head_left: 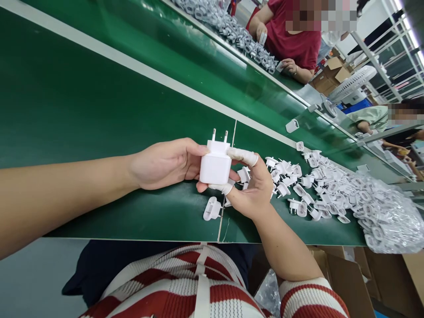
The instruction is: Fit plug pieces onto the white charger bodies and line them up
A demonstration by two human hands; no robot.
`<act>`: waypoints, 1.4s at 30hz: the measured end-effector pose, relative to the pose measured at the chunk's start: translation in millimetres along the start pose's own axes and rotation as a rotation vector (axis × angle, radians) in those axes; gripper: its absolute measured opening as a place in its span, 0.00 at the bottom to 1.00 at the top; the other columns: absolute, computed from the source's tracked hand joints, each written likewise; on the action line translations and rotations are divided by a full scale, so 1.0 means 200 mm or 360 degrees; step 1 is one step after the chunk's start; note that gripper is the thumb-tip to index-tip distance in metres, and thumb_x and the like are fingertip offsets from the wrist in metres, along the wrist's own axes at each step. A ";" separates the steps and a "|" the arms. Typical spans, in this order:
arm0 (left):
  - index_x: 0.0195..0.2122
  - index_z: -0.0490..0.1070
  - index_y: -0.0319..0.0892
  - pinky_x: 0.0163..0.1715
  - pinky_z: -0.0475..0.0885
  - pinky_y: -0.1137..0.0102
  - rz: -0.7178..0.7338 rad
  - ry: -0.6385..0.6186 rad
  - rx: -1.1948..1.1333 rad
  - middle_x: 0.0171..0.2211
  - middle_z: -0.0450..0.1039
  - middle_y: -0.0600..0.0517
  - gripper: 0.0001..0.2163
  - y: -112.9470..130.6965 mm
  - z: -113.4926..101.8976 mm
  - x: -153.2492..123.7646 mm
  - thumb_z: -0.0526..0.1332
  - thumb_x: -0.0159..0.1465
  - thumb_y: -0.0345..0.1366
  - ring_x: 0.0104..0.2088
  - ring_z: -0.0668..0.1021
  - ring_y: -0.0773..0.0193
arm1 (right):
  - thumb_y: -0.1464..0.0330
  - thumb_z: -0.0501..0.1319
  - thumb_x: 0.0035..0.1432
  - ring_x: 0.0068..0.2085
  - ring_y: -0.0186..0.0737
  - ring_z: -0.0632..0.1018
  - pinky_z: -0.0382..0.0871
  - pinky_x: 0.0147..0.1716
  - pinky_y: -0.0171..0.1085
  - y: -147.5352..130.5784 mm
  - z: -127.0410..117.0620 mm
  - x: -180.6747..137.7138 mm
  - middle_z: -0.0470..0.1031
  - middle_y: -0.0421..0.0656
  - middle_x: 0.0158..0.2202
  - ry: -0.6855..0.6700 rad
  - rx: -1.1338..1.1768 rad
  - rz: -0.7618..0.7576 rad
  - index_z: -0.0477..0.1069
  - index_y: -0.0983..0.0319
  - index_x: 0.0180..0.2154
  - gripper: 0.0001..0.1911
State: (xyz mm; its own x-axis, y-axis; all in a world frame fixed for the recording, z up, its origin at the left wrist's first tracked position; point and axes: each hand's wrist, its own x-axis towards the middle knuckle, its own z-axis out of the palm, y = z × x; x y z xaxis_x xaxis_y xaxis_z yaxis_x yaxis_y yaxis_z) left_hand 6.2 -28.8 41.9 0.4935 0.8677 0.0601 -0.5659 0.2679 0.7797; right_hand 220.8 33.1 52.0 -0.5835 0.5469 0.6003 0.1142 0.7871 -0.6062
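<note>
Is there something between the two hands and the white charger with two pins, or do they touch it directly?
Nothing visible stands between. The left hand and the right hand both grip the white plastic two-pin charger directly above the green belt; only white finger cots cover two right fingers.

Left hand (162, 163), right hand (253, 190); fingers closed

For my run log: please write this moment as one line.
left hand: holds charger | right hand: grips charger, finger cots | pins: up | loose plugs: on belt, right
</note>
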 end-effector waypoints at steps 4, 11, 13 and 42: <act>0.53 0.80 0.36 0.34 0.77 0.69 -0.0006 0.0026 0.0105 0.54 0.81 0.38 0.20 0.00 -0.01 0.00 0.54 0.72 0.43 0.42 0.81 0.55 | 0.65 0.76 0.58 0.44 0.47 0.82 0.79 0.45 0.49 0.00 0.00 0.00 0.81 0.44 0.48 0.0013 -0.0087 -0.0136 0.71 0.53 0.57 0.27; 0.46 0.82 0.41 0.29 0.72 0.68 0.0019 0.0371 0.0410 0.44 0.82 0.43 0.16 0.01 0.03 0.00 0.62 0.65 0.45 0.32 0.76 0.60 | 0.67 0.72 0.60 0.53 0.53 0.81 0.81 0.50 0.54 0.01 0.02 -0.03 0.78 0.49 0.55 0.0001 -0.0148 -0.0115 0.66 0.51 0.58 0.28; 0.46 0.82 0.44 0.29 0.72 0.68 0.0151 0.0544 0.0576 0.42 0.81 0.46 0.14 -0.01 0.05 0.00 0.67 0.62 0.43 0.31 0.75 0.61 | 0.67 0.72 0.61 0.60 0.55 0.79 0.81 0.55 0.55 0.01 0.03 -0.03 0.74 0.51 0.61 -0.0018 -0.0049 -0.0018 0.64 0.51 0.61 0.30; 0.50 0.70 0.36 0.31 0.72 0.69 0.0317 0.1268 0.0108 0.47 0.77 0.41 0.13 0.05 -0.06 0.07 0.52 0.69 0.34 0.34 0.75 0.62 | 0.66 0.68 0.62 0.41 0.43 0.81 0.78 0.41 0.45 0.06 -0.20 0.11 0.84 0.41 0.41 0.0031 -0.0095 0.0470 0.79 0.54 0.47 0.11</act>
State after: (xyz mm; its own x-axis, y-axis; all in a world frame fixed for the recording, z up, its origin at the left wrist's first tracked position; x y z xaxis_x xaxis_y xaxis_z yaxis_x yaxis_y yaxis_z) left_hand 0.6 -8.7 43.4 -0.2429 0.9401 -0.2390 -0.5398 0.0737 0.8386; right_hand 242.2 65.7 78.6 -0.5023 0.7598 0.4128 0.3240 0.6080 -0.7249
